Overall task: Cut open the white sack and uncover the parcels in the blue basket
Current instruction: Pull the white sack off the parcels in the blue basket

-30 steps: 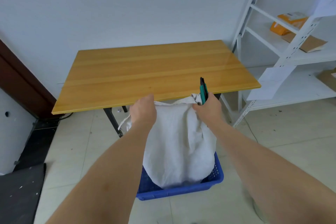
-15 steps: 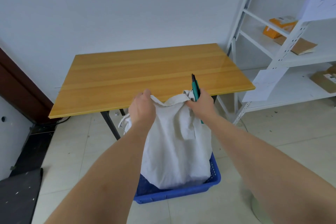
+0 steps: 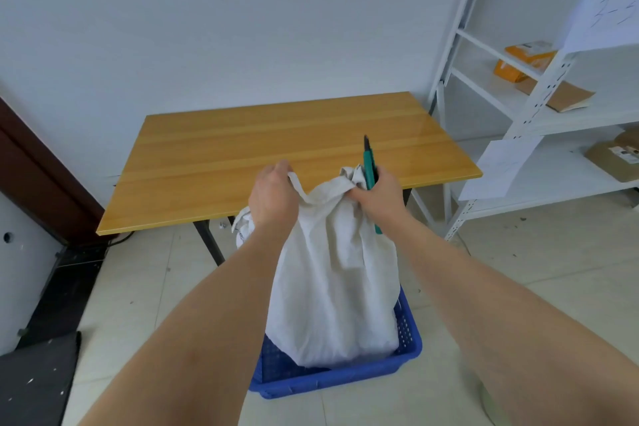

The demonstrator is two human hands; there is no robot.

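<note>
White sack (image 3: 332, 287) stands upright in the blue basket (image 3: 408, 353), which rests on the tiled floor (image 3: 518, 270) directly in front of the wooden counter (image 3: 276, 145). The sack fills most of the basket and rises well above its rim. Its fabric is gathered and creased toward the top. No parcels are visible inside the basket; the sack covers the interior.

Left hand (image 3: 273, 199): grip closed on the upper left edge of the sack, fabric bunched under the fingers. A loose fold of cloth hangs below the wrist on the left side.

Right hand (image 3: 378, 195): grip closed on the upper right corner of the sack together with a green utility knife (image 3: 369, 169). The knife stands nearly upright, its dark tip pointing up above the hand, with the lower end of the handle showing below the hand against the sack. Whether the blade is extended cannot be told.

Both forearms reach forward from the bottom of the view, one on each side of the sack.

White metal shelving (image 3: 539, 93) stands to the right of the counter. It carries an orange packet (image 3: 518, 59), a brown envelope (image 3: 560, 98) and a cardboard box (image 3: 615, 156). Paper sheets (image 3: 498, 169) hang from the shelf uprights.
</note>
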